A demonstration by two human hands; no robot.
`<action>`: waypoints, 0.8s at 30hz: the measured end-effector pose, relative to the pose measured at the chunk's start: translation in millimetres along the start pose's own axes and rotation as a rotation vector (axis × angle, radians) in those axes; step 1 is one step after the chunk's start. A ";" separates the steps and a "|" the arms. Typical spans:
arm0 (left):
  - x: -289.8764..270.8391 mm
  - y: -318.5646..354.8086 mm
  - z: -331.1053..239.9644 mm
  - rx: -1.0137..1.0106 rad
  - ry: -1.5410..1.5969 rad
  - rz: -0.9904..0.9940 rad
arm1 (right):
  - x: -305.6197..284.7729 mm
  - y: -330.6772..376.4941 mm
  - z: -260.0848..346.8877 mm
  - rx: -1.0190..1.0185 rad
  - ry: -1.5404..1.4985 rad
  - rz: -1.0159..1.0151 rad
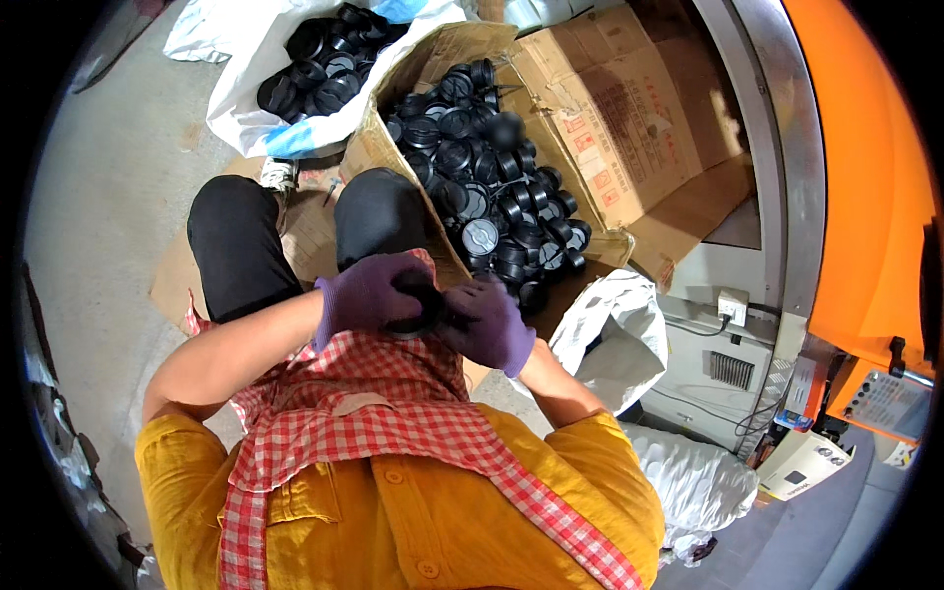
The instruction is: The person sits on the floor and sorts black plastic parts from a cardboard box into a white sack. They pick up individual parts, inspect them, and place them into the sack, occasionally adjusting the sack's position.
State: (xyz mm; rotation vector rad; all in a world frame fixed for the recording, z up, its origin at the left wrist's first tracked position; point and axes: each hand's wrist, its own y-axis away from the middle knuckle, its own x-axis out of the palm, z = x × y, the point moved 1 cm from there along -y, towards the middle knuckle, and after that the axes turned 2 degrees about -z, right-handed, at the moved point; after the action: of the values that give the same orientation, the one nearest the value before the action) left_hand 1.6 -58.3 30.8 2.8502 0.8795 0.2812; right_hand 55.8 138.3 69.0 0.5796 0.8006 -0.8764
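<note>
- Head view, looking straight down: the person is seated, knees up, both hands in purple gloves meeting over the lap.
- Left hand (366, 292) is curled around a round black plastic cap (418, 313), fingers wrapped over its top and left rim; it is closed on the piece.
- Right hand (489, 322) comes in from the other side, fingers bent and pressed against the right edge of that same cap; it grips too, though what its fingertips pinch is hidden behind the glove.
- The cap sits just above the red-and-white checked apron (393, 413), between the two hands, touching both.
- Just ahead of the hands, an open cardboard box (610, 118) is heaped with more black caps (492, 187), the nearest ones right beside the right hand.
- Farther up and to the left, a white sack (241, 98) holds another batch of black caps, well apart from the hands.
- To the right of the lap, a crumpled white bag (615, 329) lies near the right forearm.
- Flattened cardboard (177, 275) lies under the legs on the grey floor.
</note>
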 end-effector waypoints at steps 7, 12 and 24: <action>-3.5 55.7 -85.2 0.807 -0.849 0.062 | -13.5 45.6 -21.4 0.156 -1.004 0.878; -35.9 70.3 -115.8 0.188 0.075 -0.519 | -11.9 70.7 -61.2 0.328 -1.009 0.230; 42.0 -21.2 -41.0 0.154 -0.299 -0.453 | 14.2 -25.5 -51.2 0.199 -0.242 -0.924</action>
State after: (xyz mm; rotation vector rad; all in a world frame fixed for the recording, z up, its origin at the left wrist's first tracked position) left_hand 15.1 -13.6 72.3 2.6164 1.4802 -0.2681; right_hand 21.0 155.9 24.8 0.2400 0.7558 -1.8511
